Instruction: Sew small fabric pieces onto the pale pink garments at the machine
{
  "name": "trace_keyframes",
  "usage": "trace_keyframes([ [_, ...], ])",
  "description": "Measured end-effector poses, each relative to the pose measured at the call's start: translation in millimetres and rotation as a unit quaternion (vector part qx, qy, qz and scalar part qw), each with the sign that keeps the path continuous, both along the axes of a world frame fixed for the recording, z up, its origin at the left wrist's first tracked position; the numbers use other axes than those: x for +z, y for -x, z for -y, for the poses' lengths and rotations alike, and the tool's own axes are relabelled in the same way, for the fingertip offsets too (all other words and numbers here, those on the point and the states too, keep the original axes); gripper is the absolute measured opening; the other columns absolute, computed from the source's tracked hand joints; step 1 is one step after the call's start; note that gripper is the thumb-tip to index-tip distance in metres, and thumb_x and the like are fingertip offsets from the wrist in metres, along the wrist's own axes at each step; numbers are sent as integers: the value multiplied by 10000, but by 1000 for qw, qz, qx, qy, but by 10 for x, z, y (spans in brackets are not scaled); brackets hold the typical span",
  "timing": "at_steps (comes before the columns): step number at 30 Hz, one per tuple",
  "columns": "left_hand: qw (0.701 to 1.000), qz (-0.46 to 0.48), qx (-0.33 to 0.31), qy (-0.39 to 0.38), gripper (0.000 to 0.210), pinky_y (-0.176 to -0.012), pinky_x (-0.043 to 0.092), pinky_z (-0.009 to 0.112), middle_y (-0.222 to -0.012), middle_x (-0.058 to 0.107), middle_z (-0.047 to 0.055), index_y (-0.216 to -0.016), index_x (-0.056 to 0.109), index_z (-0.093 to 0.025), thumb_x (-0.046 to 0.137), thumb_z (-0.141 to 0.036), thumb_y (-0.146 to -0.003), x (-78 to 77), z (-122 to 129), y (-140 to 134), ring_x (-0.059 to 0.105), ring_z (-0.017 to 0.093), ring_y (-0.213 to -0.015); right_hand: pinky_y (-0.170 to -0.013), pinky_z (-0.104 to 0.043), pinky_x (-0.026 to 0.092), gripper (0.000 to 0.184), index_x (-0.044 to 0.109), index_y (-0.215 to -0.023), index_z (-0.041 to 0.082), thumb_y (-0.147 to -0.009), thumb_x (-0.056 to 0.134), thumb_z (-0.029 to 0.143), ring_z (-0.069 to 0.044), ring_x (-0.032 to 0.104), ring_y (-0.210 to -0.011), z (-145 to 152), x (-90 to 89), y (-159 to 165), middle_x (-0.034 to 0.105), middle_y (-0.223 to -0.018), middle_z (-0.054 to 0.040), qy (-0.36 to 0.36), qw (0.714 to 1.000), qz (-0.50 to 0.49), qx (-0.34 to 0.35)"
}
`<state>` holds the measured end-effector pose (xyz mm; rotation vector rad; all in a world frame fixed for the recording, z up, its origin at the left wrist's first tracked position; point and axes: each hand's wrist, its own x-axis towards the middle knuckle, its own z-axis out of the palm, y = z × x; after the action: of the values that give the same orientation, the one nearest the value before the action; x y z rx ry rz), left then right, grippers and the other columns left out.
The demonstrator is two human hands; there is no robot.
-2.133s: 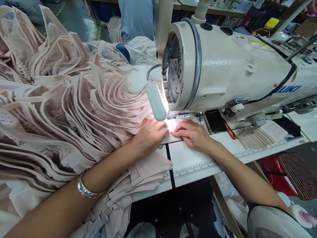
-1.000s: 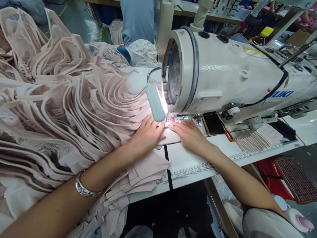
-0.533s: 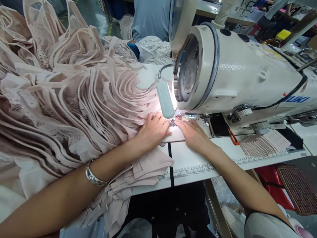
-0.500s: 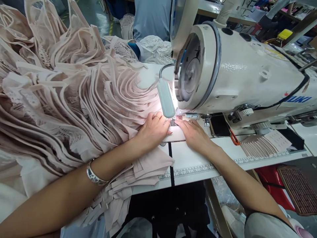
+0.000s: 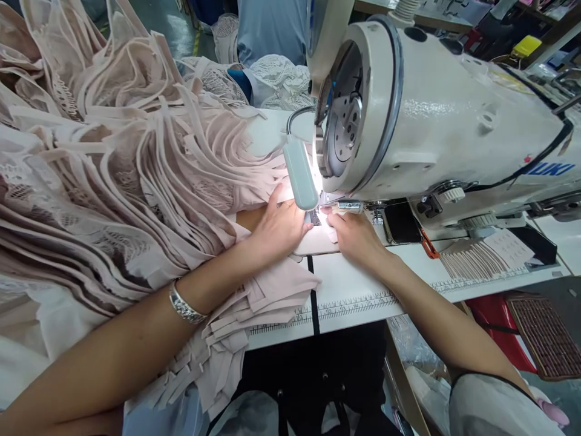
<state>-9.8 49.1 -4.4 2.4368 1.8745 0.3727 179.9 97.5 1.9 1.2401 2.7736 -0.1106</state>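
Note:
Beside the needle area of a sewing machine [image 5: 431, 121], my left hand [image 5: 281, 230] rests with its fingers spread over the edge of the pale pink fabric. Some of its fingertips are hidden behind a small grey-green lamp [image 5: 301, 172]. To the right of the presser foot [image 5: 315, 217], my right hand [image 5: 358, 237] is closed, fingers curled, with a small piece of pale pink fabric [image 5: 333, 234] at its fingertips. A large heap of pale pink lace-trimmed garments [image 5: 172, 163] spreads left of the machine, against my left arm.
Stacked pink fabric pieces [image 5: 272, 297] hang over the table's front edge. A phone [image 5: 403, 222], an orange-handled tool [image 5: 429, 243] and a stack of small strips [image 5: 467, 257] lie at the right. A printed ruler [image 5: 358, 306] runs along the edge. A person in blue [image 5: 272, 30] is beyond.
My right hand has curled its fingers and shifted slightly right, with pale fabric now showing at its fingertips. My left hand's fingers have spread. The disc in the machine's head has turned.

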Motion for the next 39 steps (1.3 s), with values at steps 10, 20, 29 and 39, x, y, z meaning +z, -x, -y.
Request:
trace_keyframes([
  [10,999,22,-6,31,270,-1066,451,498,-1076,691,103,-1182,603,-131,459,-293,-1021,-56,-6,23,629,292,-1135,-887,-428,507,610,617,-1350,204,-833,368,-3,-277,602,-1061,52,-101,-135,648,-1357,-102,-37,997,-55,39],
  [20,1000,15,-12,-24,275,-1085,438,488,-1136,676,120,-1238,578,-126,516,-251,-1001,-90,25,7,590,312,-1217,-900,-448,534,693,591,-1414,205,-799,371,-25,-298,618,-1101,54,-45,-87,637,-1390,-108,1,999,-41,27],
  [29,999,22,-1,-25,257,-1071,457,492,-1116,684,120,-1214,589,-135,550,-214,-972,-58,9,-16,621,308,-1157,-915,-447,509,651,542,-1457,196,-871,323,16,-296,612,-1125,69,-23,-82,594,-1449,-118,22,999,-41,16],
  [39,999,17,2,-39,288,-1067,466,519,-1204,668,136,-1256,575,-136,532,-243,-992,-73,24,-17,563,333,-1271,-962,-508,477,601,492,-1511,181,-944,320,80,-328,615,-1129,68,-16,-55,543,-1499,-164,25,999,-20,10],
])
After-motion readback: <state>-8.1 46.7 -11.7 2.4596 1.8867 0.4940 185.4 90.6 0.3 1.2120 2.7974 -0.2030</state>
